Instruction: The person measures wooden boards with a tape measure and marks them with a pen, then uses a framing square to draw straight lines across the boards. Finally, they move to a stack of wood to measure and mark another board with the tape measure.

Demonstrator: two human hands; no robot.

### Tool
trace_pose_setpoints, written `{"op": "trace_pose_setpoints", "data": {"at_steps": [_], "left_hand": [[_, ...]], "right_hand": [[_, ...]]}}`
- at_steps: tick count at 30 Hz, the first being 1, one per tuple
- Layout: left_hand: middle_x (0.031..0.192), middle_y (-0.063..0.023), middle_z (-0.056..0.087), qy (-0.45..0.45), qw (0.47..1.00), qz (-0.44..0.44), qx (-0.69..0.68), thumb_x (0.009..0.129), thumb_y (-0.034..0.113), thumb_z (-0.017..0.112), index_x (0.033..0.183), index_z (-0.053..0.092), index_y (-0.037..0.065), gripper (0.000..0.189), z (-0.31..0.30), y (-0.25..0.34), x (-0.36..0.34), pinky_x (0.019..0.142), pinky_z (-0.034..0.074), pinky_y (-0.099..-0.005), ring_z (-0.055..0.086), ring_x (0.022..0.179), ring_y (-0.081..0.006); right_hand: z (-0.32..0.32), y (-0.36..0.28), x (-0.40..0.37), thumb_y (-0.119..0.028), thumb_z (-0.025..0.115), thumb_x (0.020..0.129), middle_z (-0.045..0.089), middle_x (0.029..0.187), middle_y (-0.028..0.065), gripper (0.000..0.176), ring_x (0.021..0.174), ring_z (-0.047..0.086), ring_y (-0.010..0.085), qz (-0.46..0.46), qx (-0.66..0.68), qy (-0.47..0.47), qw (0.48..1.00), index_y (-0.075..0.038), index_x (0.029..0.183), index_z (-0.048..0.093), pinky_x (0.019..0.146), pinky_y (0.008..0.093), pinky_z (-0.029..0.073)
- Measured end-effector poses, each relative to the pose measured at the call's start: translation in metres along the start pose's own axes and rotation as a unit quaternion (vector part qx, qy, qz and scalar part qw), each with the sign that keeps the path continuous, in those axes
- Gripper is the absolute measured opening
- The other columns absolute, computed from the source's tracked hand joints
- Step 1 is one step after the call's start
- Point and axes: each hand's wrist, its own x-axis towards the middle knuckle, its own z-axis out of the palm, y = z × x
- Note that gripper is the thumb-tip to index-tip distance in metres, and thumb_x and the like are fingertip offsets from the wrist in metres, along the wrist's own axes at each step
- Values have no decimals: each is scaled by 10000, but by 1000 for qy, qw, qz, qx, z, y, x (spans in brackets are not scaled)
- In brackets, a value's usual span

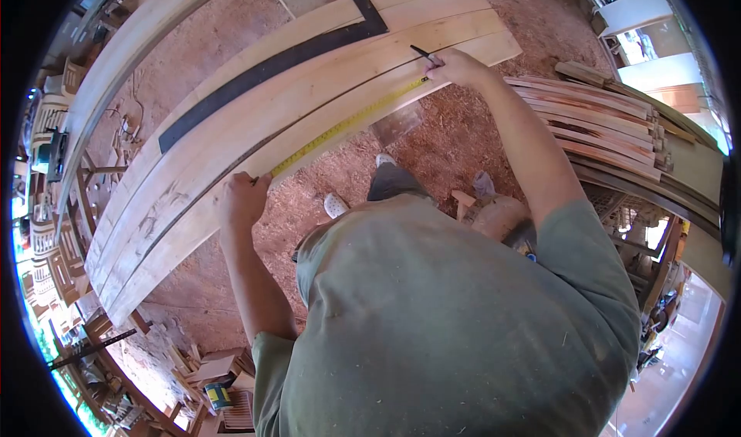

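A yellow tape measure [347,124] is stretched along the near pale wooden board [309,132]. At its left end my left hand [245,196] is closed around it, and whatever part lies inside the fist is hidden. My right hand [459,70] grips a dark pen [421,52], its point directed up and left over the boards. The blade's dark end tip sits just below the right hand's fingers, near the board's edge. Farther back, a large black L-shaped square [270,74] lies flat across the boards.
Another long plank [131,47] runs along the far left. Stacked reddish boards [587,120] stand at right. Wood shavings [301,221] cover the floor around my feet. A can [218,396] and wood offcuts [212,367] sit at the lower left.
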Motion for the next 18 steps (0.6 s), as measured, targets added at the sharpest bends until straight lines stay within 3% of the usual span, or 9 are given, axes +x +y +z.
{"op": "trace_pose_setpoints", "data": {"at_steps": [4,5,9,12,14,15,18], "left_hand": [[834,-243,680,-5,996,-32,-86,781,421,710,848,684,-41,468,-1,-59,9,752,505,-442,669,838,-381],[790,-252,670,50,992,-1,-116,753,421,738,820,671,-62,493,-6,-68,0,720,504,-431,664,783,-379],[799,-244,671,50,994,-85,-52,749,444,738,802,656,-72,525,-22,-105,-10,727,507,-438,658,773,-383],[819,-229,674,104,991,-76,-32,741,470,743,797,652,-61,541,-13,-115,-13,736,511,-447,655,791,-388],[762,-220,641,110,991,-79,-14,733,483,744,785,646,-55,549,-14,-113,-13,695,485,-423,632,738,-330],[848,-214,674,64,992,-111,-8,746,497,742,809,658,-39,546,-23,-101,-15,778,508,-455,659,846,-371],[895,-207,678,71,992,-103,14,768,490,731,834,669,-25,523,-21,-101,-12,801,507,-453,659,881,-358]], "right_hand": [[-3,14,-5,-154,672,831,662,880,46,234,830,595,144,-32,-60,30,997,-2,1008,669,787,287,467],[-4,20,-7,-162,670,837,655,882,35,248,829,587,138,-35,-36,20,999,3,1022,670,786,285,461],[-4,20,-5,-169,673,849,650,886,17,251,822,579,122,-8,-7,20,1000,10,1024,675,772,270,454],[-9,25,-2,-165,678,853,660,890,19,244,815,587,115,14,-19,20,1000,5,1028,673,764,262,464],[-10,19,-2,-167,677,854,654,878,11,237,797,583,112,20,-18,22,999,0,1023,676,749,262,464],[-8,16,-7,-169,677,856,648,867,2,230,780,578,108,33,-10,34,999,-5,1018,678,733,261,464],[-3,-2,-15,-161,673,859,642,851,-8,220,761,573,100,84,8,44,995,-12,1021,680,722,252,460]]}}
